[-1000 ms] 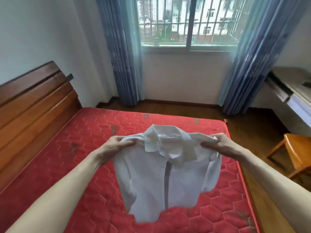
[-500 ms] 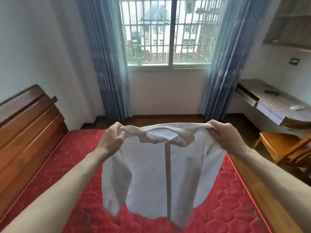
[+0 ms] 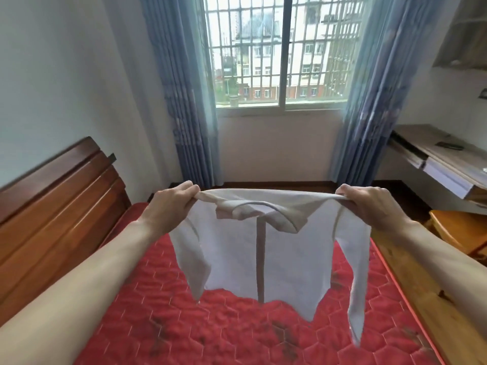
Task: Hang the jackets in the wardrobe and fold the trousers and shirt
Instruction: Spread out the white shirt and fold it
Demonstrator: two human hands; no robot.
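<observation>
White cotton-like shirt [image 3: 263, 259], one in number, held up in the air over the red quilted mattress [image 3: 237, 335] of the bed, its collar folded toward the viewer and its front placket hanging straight down. Left hand [image 3: 171, 206] grips the shirt's left shoulder seam, fingers [image 3: 188, 189] curled over the bunched cloth; right hand [image 3: 369, 206] grips the opposite shoulder in the same way, its fingers closed round the fabric. Shoulder line drawn taut and level between the two hands. Two short sleeves hang loose, one at each side, the right one dropping lower than the hem. Hem clear of the mattress.

Wooden headboard [image 3: 52, 212], one, stands at the left of the bed. Barred window [image 3: 282, 51], one, faces the onlooker, flanked by two blue curtains [image 3: 181, 101]. At the right wall a counter [image 3: 442, 154] carries a small dark object, too small to identify; its drawer front stands partly out, contents not visible. One orange wooden chair [image 3: 463, 230] sits just below the counter. No container in view holds any garment.
</observation>
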